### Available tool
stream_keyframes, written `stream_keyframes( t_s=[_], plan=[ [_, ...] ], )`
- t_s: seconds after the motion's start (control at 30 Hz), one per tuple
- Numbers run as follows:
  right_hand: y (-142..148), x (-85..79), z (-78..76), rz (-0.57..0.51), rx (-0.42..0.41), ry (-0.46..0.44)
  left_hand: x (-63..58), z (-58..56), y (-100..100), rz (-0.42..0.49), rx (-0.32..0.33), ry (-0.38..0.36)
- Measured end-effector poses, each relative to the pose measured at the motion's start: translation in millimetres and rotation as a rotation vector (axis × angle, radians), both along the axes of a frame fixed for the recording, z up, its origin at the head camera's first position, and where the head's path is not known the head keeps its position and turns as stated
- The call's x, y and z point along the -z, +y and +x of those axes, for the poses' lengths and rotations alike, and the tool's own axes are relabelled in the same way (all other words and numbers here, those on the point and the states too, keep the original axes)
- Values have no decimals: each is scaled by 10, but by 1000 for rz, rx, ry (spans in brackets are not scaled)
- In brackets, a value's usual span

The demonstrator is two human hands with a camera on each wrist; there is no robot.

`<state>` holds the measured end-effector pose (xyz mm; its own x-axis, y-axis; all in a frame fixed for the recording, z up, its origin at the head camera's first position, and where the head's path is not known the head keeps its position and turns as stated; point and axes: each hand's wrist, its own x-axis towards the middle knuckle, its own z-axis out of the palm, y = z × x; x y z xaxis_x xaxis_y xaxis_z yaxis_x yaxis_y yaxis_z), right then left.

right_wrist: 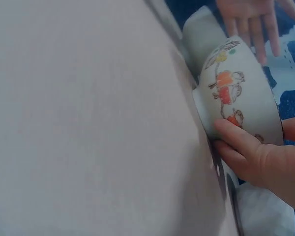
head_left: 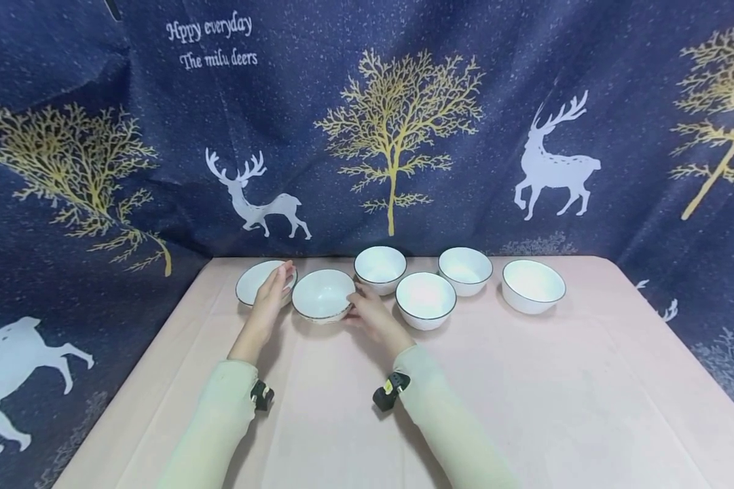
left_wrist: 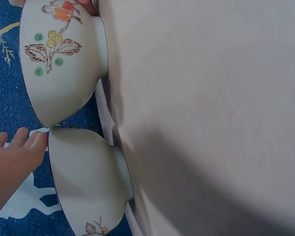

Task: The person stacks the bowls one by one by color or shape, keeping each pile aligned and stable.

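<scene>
In the head view my right hand (head_left: 371,314) grips the right side of a white dark-rimmed bowl (head_left: 322,293). The right wrist view shows orange and red birds painted on this bowl (right_wrist: 253,98), with fingers of the right hand (right_wrist: 270,160) low on its wall by the foot and another digit at the rim. My left hand (head_left: 270,292) is over the right part of the far-left bowl (head_left: 253,284), its fingers straight and holding nothing. Seen from the left wrist, the rims of the painted bowl (left_wrist: 64,96) and the far-left bowl (left_wrist: 88,162) meet.
Right of the held bowl stand more white bowls: one behind (head_left: 380,263), one in front (head_left: 426,299), another farther back (head_left: 465,268) and one at the far right (head_left: 533,285). A pale pink cloth (head_left: 525,407) covers the table. Behind hangs a dark blue deer-print curtain (head_left: 293,102).
</scene>
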<state>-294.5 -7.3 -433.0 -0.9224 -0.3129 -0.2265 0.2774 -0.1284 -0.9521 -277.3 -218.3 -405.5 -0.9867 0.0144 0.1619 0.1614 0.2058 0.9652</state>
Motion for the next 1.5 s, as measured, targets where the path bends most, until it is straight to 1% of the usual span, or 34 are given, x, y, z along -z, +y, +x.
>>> stream_keyframes(
  t_s=[0.1,0.17,0.3,0.4,0.57,0.63,0.87,1.03,1.17,1.33,1.5],
  plan=[
    [-5,5,1,-26,19,-20,-23,11,9,22,7,-9],
    [-11,10,4,-32,28,-15,-65,35,24,35,17,-15],
    [-24,22,11,-24,47,-3,-209,136,81,26,30,-24],
    [-32,27,18,-13,62,2,-293,200,118,7,31,-31],
    [-25,10,43,-20,81,-8,-323,223,136,24,40,-33],
    [-12,5,50,-30,76,-17,-313,214,133,33,46,-30],
    [28,-2,89,-27,57,-27,-24,24,40,15,39,-20],
    [53,-32,125,-24,50,-31,-6,24,42,-17,37,-19],
    [77,-56,147,-20,55,-28,-11,24,46,-28,36,-35],
    [109,-95,186,-8,51,2,-14,29,53,-6,48,-54],
    [140,-142,246,14,33,25,6,46,60,12,61,-93]
  ],
)
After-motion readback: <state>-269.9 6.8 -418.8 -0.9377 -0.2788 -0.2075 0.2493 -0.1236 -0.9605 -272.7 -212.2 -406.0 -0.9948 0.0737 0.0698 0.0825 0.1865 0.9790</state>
